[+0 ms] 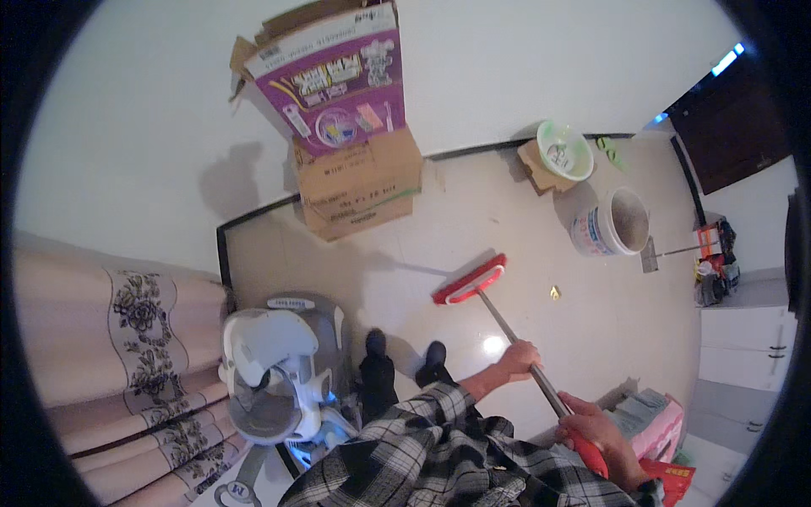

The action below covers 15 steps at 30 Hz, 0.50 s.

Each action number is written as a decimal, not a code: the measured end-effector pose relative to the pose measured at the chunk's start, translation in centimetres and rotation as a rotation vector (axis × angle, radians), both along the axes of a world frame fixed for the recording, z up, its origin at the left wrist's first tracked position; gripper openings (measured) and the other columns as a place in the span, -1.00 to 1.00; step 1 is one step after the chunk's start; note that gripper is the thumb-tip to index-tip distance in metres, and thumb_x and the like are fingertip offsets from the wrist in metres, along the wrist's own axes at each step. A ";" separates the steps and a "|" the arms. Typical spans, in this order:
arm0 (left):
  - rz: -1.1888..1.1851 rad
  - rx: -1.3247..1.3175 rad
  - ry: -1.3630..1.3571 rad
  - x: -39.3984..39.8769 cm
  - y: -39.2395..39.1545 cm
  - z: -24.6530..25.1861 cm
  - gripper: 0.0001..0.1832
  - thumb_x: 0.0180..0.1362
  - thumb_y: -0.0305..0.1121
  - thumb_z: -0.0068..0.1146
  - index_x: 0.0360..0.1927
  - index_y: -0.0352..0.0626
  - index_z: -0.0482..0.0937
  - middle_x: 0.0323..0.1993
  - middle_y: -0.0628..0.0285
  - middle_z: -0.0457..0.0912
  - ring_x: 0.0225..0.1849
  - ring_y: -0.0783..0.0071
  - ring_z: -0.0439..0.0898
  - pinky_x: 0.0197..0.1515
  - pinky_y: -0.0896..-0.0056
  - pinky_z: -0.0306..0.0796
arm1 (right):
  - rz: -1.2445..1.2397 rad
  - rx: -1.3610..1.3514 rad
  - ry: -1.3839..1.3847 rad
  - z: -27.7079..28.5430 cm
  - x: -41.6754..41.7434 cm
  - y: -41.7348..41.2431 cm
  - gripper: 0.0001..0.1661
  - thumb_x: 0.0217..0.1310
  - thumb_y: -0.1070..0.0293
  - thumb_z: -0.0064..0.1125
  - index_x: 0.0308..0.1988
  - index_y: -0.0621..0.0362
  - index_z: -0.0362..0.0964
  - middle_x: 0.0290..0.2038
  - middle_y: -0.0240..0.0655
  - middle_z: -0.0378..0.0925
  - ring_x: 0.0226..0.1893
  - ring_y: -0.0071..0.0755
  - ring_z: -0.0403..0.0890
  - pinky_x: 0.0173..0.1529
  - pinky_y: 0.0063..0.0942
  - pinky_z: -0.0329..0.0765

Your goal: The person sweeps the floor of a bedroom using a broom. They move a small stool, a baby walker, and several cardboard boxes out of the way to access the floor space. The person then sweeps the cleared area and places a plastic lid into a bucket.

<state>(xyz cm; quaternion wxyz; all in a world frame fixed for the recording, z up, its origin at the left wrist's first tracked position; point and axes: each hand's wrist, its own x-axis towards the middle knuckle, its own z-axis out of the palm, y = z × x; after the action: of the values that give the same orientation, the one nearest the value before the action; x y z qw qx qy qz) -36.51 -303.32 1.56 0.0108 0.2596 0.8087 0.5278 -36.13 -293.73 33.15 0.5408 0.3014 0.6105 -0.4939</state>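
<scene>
A red broom [469,279] with a metal pole lies slantwise before me, its wide head on the pale floor. My left hand [519,361] is wrapped around the middle of the pole. Nearer my body, my right hand [595,426] grips the upper end of the broom, around its red handle sleeve. A small yellow scrap [555,293] lies on the floor to the right of the head. Whether the head has bristles or a flat pad is too blurred to tell.
Stacked cardboard boxes [361,184] stand against the wall ahead. At right are a white bucket [602,222], a pale green basin [566,151] on cardboard, a dustpan [650,255] and white cabinets [741,348]. A grey-white child's seat [272,367] and curtains [142,342] are at left.
</scene>
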 end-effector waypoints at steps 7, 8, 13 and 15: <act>0.085 -0.091 0.020 -10.1 -7.4 10.1 -0.48 -0.27 -0.19 0.37 -0.21 -0.11 0.41 -0.23 0.08 0.46 -0.09 0.05 0.42 0.01 0.10 0.30 | -0.547 -0.572 0.366 -3.6 -5.3 -1.0 -0.51 0.29 0.06 -0.12 0.10 0.09 0.22 -0.27 0.16 0.53 -0.44 0.01 0.65 -0.55 -0.30 0.59; 0.184 -0.146 0.178 -11.1 -10.1 10.4 -0.43 -0.28 -0.20 0.37 -0.14 -0.11 0.40 -0.19 0.07 0.46 -0.05 0.05 0.42 0.06 0.07 0.26 | -0.592 -0.599 0.401 -5.2 -6.2 -2.8 -0.48 0.30 0.00 -0.15 0.12 0.08 0.21 -0.21 0.23 0.50 -0.41 0.09 0.65 -0.55 -0.28 0.61; 0.837 -0.308 0.321 -22.4 -34.3 20.6 -0.57 -0.11 -0.50 0.09 -0.07 -0.26 0.39 -0.09 -0.04 0.45 0.06 0.00 0.38 0.17 0.02 0.16 | -0.411 -0.742 0.265 -7.6 -11.8 -7.5 -0.48 0.31 -0.12 -0.19 0.01 0.06 0.26 -0.05 0.35 0.40 -0.27 0.26 0.62 -0.53 -0.26 0.65; 1.033 -0.613 0.229 -25.3 -44.3 29.2 -0.38 -0.16 -0.43 0.23 0.07 -0.26 0.32 0.04 -0.12 0.36 0.20 0.00 0.28 0.26 -0.08 0.05 | -0.363 -0.581 0.225 -8.8 -13.1 -8.5 -0.54 0.34 -0.07 -0.21 -0.04 0.07 0.28 -0.08 0.31 0.44 -0.30 0.16 0.64 -0.54 -0.29 0.64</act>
<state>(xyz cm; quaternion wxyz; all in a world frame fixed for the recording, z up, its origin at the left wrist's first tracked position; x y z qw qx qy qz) -61.83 -347.57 30.74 -0.2592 -0.1261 0.9411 0.1766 -49.22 -302.19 24.32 0.4370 0.1825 0.4370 -0.7647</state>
